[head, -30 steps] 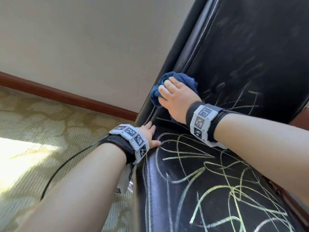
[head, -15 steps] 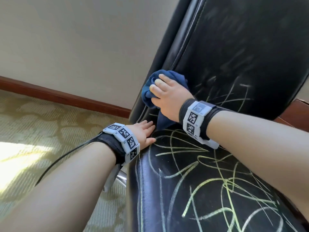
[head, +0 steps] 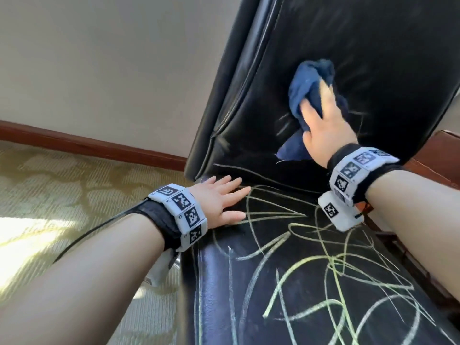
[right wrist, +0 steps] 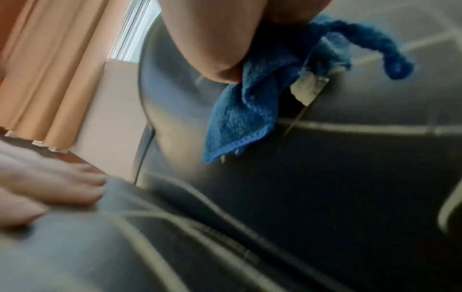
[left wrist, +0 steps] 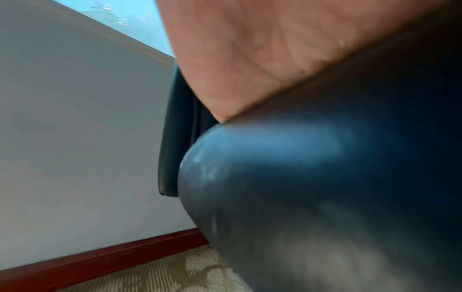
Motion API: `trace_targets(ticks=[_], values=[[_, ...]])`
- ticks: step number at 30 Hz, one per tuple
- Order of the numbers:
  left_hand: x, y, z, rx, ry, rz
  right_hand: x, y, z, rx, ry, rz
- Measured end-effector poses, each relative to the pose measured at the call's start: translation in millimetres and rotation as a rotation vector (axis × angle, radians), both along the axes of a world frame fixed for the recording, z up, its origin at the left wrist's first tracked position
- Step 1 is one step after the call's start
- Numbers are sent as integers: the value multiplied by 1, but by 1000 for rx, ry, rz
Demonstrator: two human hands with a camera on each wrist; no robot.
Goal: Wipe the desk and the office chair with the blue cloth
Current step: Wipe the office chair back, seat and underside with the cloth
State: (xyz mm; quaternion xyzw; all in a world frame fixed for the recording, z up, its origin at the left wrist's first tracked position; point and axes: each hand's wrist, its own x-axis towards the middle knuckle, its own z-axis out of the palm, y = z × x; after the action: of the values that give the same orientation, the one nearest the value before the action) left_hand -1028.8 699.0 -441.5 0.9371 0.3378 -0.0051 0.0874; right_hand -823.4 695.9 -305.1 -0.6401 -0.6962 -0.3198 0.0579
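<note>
A black leather office chair [head: 323,46] fills the right of the head view, its seat [head: 286,282] covered in yellow-green chalk scribbles. My right hand [head: 323,120] grips the bunched blue cloth [head: 308,85] and presses it against the lower middle of the backrest. A corner of the blue cloth [right wrist: 240,118] hangs below my palm in the right wrist view. My left hand [head: 221,200] lies flat with straight fingers on the seat's back left corner. The left wrist view shows only my palm [left wrist: 262,49] on the seat edge [left wrist: 300,177].
A cream wall [head: 112,70] with a dark red skirting board [head: 87,145] stands behind the chair. Patterned beige carpet [head: 62,195] lies to the left, partly sunlit. A wooden surface [head: 445,145] shows at the right edge. Orange curtains [right wrist: 50,69] appear in the right wrist view.
My right hand has swept the cloth from the backrest's lower left edge rightward and up to its middle. My left hand has stayed on the seat corner, its fingers now spread flatter.
</note>
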Motion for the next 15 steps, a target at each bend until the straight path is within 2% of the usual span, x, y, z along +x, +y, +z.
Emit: trace_targets(ticks=[3, 5, 6, 8, 10, 12, 15], values=[[10, -9, -4, 38, 90, -7, 2, -2, -37, -184, -113, 35], [10, -10, -5, 54, 100, 8, 6, 0, -45, -303, -194, 94], [10, -11, -6, 65, 101, 9, 11, 1, -42, -331, -261, 177], [9, -11, -6, 81, 100, 3, 22, 3, -26, -269, -403, 369], [9, -11, -7, 77, 106, -3, 33, 9, -1, -70, -321, 401], [10, -11, -6, 71, 121, -3, 29, 19, 18, 79, -150, 366], [13, -10, 1, 40, 165, 23, 13, 34, 11, 123, -29, 360]])
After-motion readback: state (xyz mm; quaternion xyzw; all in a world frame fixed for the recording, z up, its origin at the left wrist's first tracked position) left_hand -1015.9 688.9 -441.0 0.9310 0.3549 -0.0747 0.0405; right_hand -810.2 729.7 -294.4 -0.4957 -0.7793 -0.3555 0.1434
